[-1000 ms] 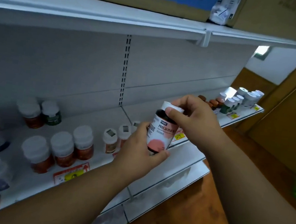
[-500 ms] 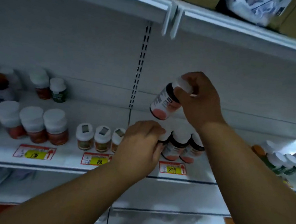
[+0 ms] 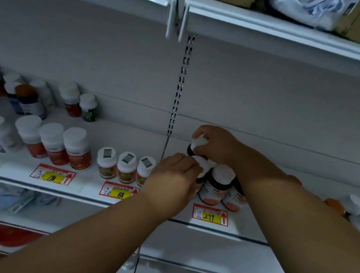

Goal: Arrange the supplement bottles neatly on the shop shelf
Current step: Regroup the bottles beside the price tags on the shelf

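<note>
The supplement bottle [image 3: 197, 146] with the white cap and dark body is at the back of the white shelf [image 3: 20, 175], just behind the other bottles of its kind. The right hand [image 3: 215, 144] holds it by the cap, with fingers curled round the top. The left hand [image 3: 175, 177] is just in front, fingers curled over the white cap of a front bottle [image 3: 201, 169] in the same group. Two more dark bottles with pink labels [image 3: 218, 187] stand right beside that one, under the right arm. A yellow price tag that says 299 [image 3: 209, 216] sits on the shelf edge below them.

To the left stand three small bottles with picture caps [image 3: 124, 167] above a tag that says 88 [image 3: 119, 191]. Further left are three orange bottles [image 3: 56, 145] with big white caps. More bottles stand at the far left and far right.
</note>
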A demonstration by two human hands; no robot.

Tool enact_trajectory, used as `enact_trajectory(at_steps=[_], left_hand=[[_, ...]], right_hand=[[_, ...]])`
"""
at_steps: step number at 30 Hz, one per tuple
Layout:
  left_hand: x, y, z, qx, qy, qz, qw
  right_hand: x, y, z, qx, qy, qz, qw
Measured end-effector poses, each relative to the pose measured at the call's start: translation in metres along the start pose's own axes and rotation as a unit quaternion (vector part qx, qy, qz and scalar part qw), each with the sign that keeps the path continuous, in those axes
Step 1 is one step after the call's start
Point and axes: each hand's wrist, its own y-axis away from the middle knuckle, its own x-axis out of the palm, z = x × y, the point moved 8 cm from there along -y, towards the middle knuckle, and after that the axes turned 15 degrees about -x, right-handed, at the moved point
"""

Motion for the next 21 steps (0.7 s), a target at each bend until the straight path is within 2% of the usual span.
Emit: enact_trajectory(at_steps=[5,11,14,18,21], left_hand=[[-0.002,-0.002,-0.001,-0.009,0.002,0.029,1.0],[-0.024,0.002,0.01,-0.03,0.034,0.033,0.998],[-0.05,0.005,0.045,-0.064,0.035,0.001,0.997],[-0.09,0.011,0.115,-0.12,0.03,-0.048,0.991],[-0.116,0.015,0.167,-0.126,0.022,-0.076,0.989]], right_hand=[[0.001,0.001,-0.004,0.024,0.014,0.035,0.999],[-0.003,-0.002,0.017,-0.018,0.034,-0.055,0.998],[0.001,-0.019,0.049,-0.06,0.059,-0.084,0.993],[0.025,-0.062,0.103,-0.105,0.044,-0.083,0.99],[0.051,-0.102,0.143,-0.131,0.033,-0.086,0.987]])
